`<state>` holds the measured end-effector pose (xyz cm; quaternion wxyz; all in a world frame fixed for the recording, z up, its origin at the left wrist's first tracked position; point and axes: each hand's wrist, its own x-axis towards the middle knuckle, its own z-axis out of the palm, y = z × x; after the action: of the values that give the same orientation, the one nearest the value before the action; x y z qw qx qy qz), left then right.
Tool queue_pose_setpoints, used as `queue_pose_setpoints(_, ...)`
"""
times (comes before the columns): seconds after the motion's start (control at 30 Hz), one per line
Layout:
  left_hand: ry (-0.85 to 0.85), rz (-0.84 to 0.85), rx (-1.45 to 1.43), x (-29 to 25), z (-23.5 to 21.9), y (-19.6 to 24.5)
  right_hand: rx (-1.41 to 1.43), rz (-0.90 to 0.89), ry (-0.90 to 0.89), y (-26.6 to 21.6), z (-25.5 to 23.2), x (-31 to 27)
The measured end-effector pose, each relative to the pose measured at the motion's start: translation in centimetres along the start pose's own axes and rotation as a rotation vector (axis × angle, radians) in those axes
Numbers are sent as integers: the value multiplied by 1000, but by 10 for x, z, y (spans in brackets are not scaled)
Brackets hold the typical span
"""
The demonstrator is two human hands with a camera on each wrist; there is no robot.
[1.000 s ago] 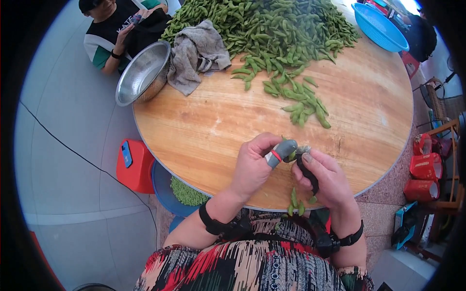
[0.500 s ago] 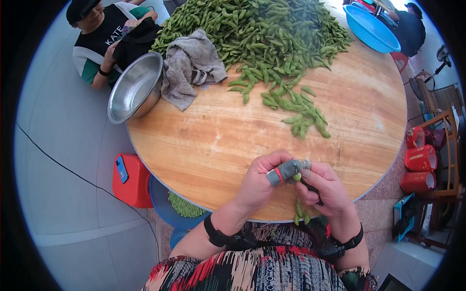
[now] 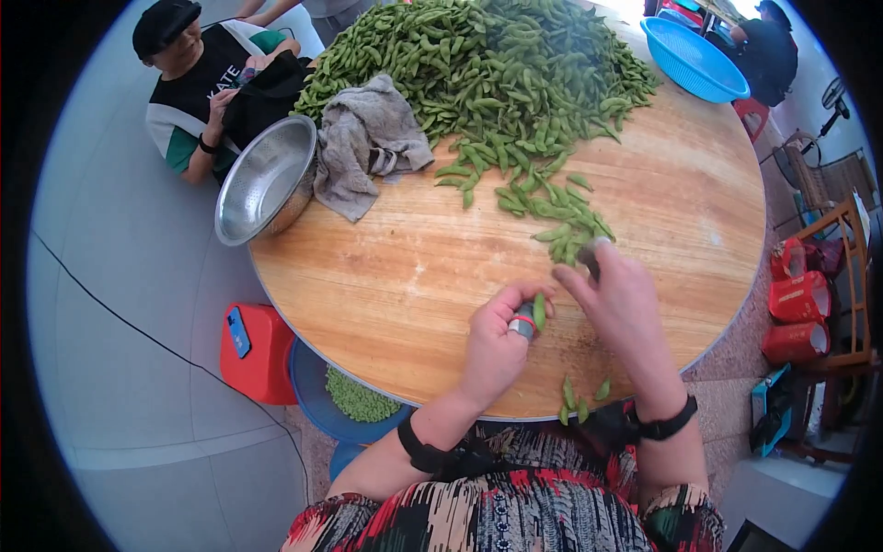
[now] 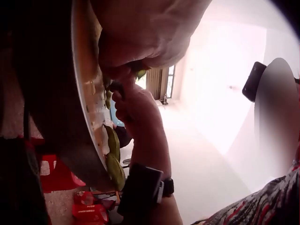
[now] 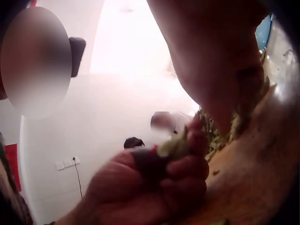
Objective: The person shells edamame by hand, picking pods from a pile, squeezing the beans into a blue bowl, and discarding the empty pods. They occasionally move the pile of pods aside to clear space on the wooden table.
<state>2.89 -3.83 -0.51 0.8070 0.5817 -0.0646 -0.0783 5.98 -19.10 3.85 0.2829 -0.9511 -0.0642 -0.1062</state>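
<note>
In the head view my left hand (image 3: 495, 357) pinches a green soybean pod (image 3: 539, 313) above the near part of the round wooden table. Its thumb wears a grey cover (image 3: 521, 324) with a red band. The same pod (image 5: 174, 146) shows pale green and blurred in the right wrist view. My right hand (image 3: 624, 299) reaches forward, thumb spread from a dark-covered finger (image 3: 590, 260), with the fingertips right at the near end of a trail of pods (image 3: 563, 213). That trail runs back to a large heap of soybean pods (image 3: 497, 78).
Several pods (image 3: 568, 396) lie by the table's near edge. A grey cloth (image 3: 354, 152) and a metal colander (image 3: 262, 189) are at the left, a blue basket (image 3: 694, 60) at the far right. Below the edge stand a basin of shelled beans (image 3: 317, 414) and a red stool (image 3: 258, 363). A person (image 3: 189, 87) is at the left.
My hands were together over a pod, with a pale bean showing. Now they are apart: the right has moved forward to the trail of pods, while the left stays near with a pod.
</note>
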Motion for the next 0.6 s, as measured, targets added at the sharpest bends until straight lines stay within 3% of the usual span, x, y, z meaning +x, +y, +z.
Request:
queue_pose_setpoints(0.03,2,7,2,-1,0,3,1,-7,3,1,4,5)
queue_pose_setpoints(0.1,-399,-445,98,-6,2,16,-167,91,-60,7,16,11)
queue_pose_setpoints(0.13,-457,-354,262,-6,7,25,-172,83,-66,11,14,10)
queue_pose_setpoints(0.17,-446,-354,253,-8,9,23,-93,37,-7,16,12,6)
queue_pose_setpoints(0.23,-274,-281,222,-11,10,20,-8,-18,52,23,8,0)
queue_pose_setpoints(0.3,-167,-233,171,-6,13,24,180,70,5,28,2,-6)
queue_pose_setpoints(0.43,105,-174,-46,2,16,23,179,36,-47,29,-4,-14)
queue_pose_setpoints(0.53,209,-132,-134,2,10,22,247,21,-28,21,-7,-16)
queue_pose_setpoints(0.6,200,-121,-146,0,6,18,-59,-102,-169,15,-6,-19)
